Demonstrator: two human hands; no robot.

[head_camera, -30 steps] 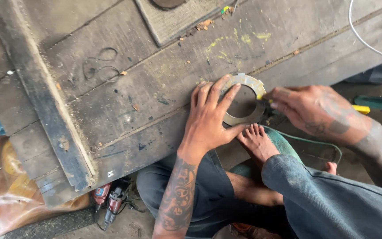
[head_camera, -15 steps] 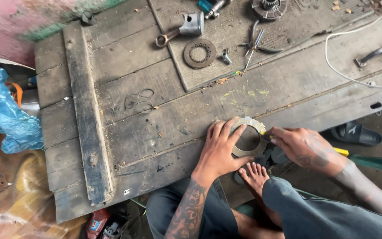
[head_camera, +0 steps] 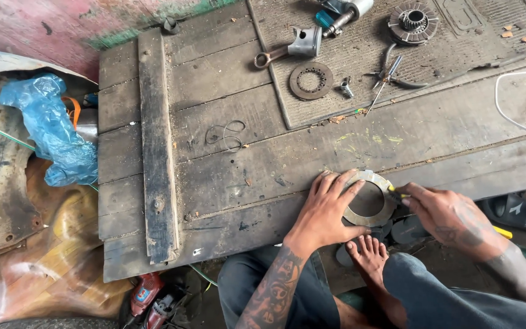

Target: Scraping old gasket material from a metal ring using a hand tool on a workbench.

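At the near edge of the wooden platform [head_camera: 226, 183], a flat metal ring [head_camera: 369, 201] lies partly over the board's lip, its wide centre hole open. It looks like thin, stiff steel plate: light enough for one hand, unlikely to bend, and probably slick and sharp along its inner and outer edges. The safest hold seems to be what is shown, fingers spread flat on the ring's left rim, pressing it down so it cannot skate on the wood. The left hand [head_camera: 327, 210] does exactly that, palm down and fingers splayed, pinning rather than clasping. The right hand [head_camera: 448, 216] is closed around a yellow-handled tool [head_camera: 397, 195] whose tip meets the ring's right edge. A bare foot [head_camera: 369, 256] rests just below the ring. Farther up the boards lie a toothed disc [head_camera: 312, 80], a piston with its rod [head_camera: 293, 47], pliers [head_camera: 391, 74] and a clutch-like gear part [head_camera: 413, 22]; a blue plastic bag [head_camera: 50, 128] sits off to the left.
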